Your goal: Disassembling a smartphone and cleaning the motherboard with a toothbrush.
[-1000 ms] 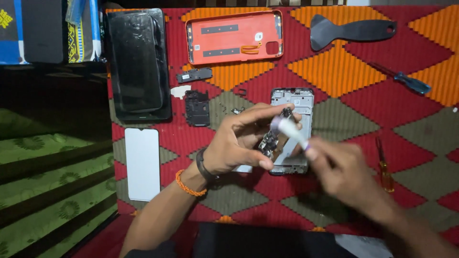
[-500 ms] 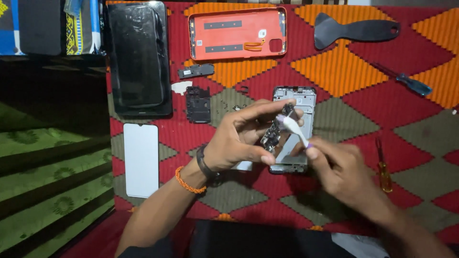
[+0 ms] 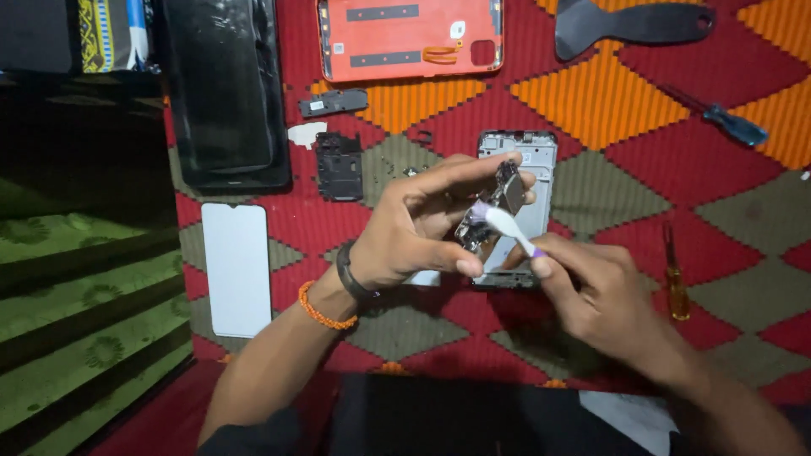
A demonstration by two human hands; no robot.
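Observation:
My left hand [image 3: 414,228] pinches a small phone circuit board [image 3: 498,203] between thumb and fingers, tilted above the opened phone frame [image 3: 524,169]. My right hand [image 3: 591,295] grips a white toothbrush [image 3: 511,232] whose head rests against the board. Both hands hover over the patterned cloth [image 3: 642,177], just above the frame.
A black screen panel [image 3: 224,93] and a white rectangular sheet [image 3: 236,270] lie to the left. An orange back cover [image 3: 410,38] is at the top, with a black scraper [image 3: 629,24], a blue screwdriver [image 3: 726,122], an amber-handled tool [image 3: 676,279] and small black parts [image 3: 338,165].
The hands stay on the board and brush; the brush head has shifted slightly along the board. The view has drifted down a little.

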